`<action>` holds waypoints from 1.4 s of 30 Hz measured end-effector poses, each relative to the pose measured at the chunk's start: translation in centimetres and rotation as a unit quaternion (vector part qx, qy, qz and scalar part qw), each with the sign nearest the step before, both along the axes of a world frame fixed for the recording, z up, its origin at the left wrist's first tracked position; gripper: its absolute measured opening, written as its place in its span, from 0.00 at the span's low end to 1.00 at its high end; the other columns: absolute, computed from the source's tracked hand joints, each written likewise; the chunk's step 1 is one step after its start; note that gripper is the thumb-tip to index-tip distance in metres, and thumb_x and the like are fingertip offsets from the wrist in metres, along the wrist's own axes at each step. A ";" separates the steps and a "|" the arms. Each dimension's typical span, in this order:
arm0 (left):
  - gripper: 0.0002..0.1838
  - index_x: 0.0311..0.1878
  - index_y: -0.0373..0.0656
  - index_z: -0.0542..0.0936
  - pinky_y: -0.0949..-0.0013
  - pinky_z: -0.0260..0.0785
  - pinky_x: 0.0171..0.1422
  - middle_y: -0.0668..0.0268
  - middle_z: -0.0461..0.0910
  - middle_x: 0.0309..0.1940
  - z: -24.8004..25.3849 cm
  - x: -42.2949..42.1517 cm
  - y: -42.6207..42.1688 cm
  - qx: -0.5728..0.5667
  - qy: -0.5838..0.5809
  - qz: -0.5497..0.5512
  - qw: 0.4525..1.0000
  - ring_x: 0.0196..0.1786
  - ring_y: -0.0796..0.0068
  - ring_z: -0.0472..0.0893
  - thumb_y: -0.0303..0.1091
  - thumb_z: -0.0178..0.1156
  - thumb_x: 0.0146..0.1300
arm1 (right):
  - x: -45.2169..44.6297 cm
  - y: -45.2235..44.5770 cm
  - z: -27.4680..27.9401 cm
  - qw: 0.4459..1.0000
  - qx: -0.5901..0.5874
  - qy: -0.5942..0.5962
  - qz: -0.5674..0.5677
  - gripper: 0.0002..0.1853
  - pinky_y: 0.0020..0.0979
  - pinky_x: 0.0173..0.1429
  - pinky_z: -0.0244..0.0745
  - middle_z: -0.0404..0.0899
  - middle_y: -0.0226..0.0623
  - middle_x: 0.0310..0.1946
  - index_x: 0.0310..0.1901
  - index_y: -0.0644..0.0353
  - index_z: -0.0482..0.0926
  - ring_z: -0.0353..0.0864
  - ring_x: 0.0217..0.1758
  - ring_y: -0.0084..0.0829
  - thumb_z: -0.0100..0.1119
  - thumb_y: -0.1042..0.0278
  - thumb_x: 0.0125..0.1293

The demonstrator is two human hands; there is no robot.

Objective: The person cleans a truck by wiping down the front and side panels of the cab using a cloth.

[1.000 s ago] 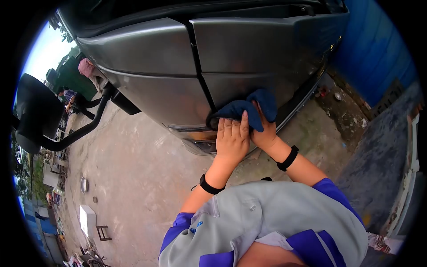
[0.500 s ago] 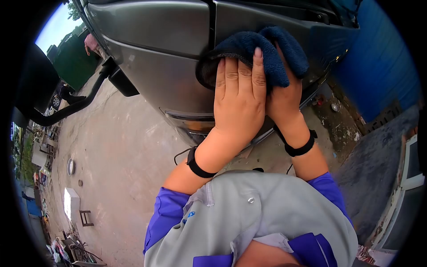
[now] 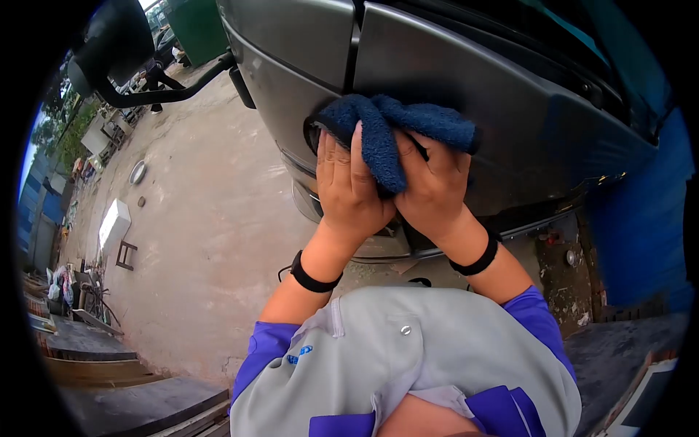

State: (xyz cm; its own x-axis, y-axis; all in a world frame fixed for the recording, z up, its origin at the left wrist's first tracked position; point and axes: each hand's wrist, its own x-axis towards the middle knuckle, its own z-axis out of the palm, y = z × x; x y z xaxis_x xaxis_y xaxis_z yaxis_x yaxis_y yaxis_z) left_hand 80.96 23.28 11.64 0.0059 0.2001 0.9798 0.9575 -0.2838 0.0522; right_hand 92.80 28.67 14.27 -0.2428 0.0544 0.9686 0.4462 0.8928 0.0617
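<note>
Pale, dusty ground spreads to the left of a dark gray vehicle, and a blue wall stands to its right. Beyond the vehicle's left side are a green container and another person, only partly visible. A black mirror extends from that same side on a curved arm. On the ground left of the vehicle sit a round metal basin, a white box and a small stool.

Against the vehicle's front, just below the seam between its panels, lies a dark blue cloth, bunched into loose folds. The wearer's left hand rests on the cloth's left part, its fingers straight and close together. The right hand is beside it, its fingertips partly hidden by a fold and its fingers slightly spread. Whether either grip closes on the fabric cannot be told, as the cloth and the hands' backs hide the undersides. Black bands circle both wrists, and the wearer's shirt is gray with purple sleeves.
</note>
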 end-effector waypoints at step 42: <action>0.36 0.66 0.38 0.72 0.46 0.71 0.67 0.45 0.79 0.58 -0.6 1.1 0.2 0.027 0.079 0.046 0.995 0.57 0.41 0.80 0.27 0.73 0.53 | 2.7 1.5 -1.1 0.996 0.042 0.054 0.060 0.16 0.32 0.49 0.79 0.82 0.30 0.47 0.47 0.57 0.87 0.81 0.44 0.31 0.61 0.67 0.57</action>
